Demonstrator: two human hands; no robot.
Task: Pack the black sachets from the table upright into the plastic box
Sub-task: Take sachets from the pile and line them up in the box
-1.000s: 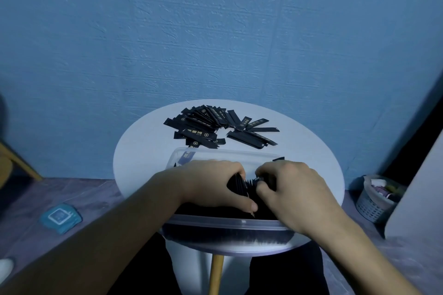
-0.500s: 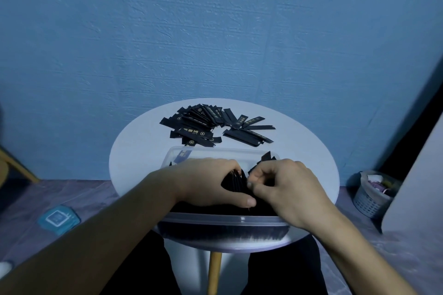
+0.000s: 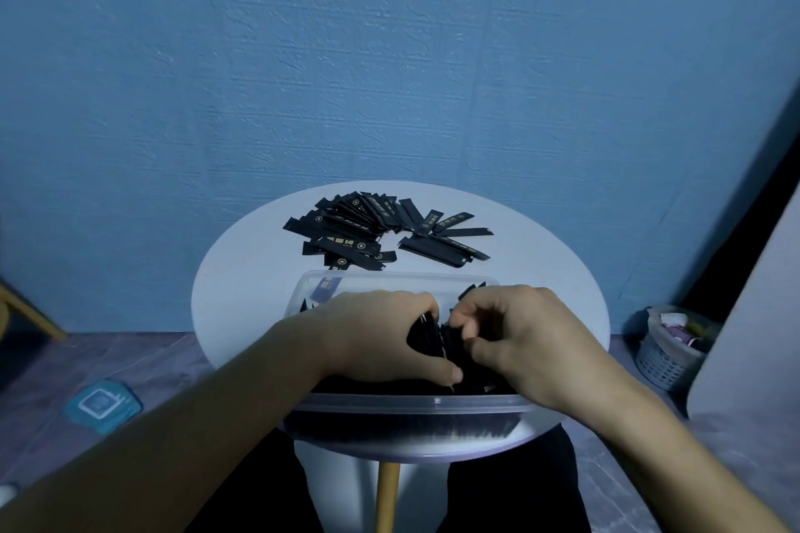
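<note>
A clear plastic box (image 3: pixel 415 405) sits at the near edge of the round white table (image 3: pixel 242 286). It is packed with upright black sachets (image 3: pixel 426 335). My left hand (image 3: pixel 381 338) curls over the packed row from the left, thumb along the near side, gripping a bundle of them. My right hand (image 3: pixel 519 338) is in the box beside it, with curled fingers pinching sachet tops. A loose pile of black sachets (image 3: pixel 372 229) lies flat on the table behind the box.
A blue textured wall stands right behind the table. On the floor are a small white basket (image 3: pixel 669 346) at the right and a teal packet (image 3: pixel 101 402) at the left. A wooden leg (image 3: pixel 387 493) shows under the table.
My right hand has lifted slightly and its fingers have curled tighter on the sachets in the box. My left hand keeps its hold on the packed row.
</note>
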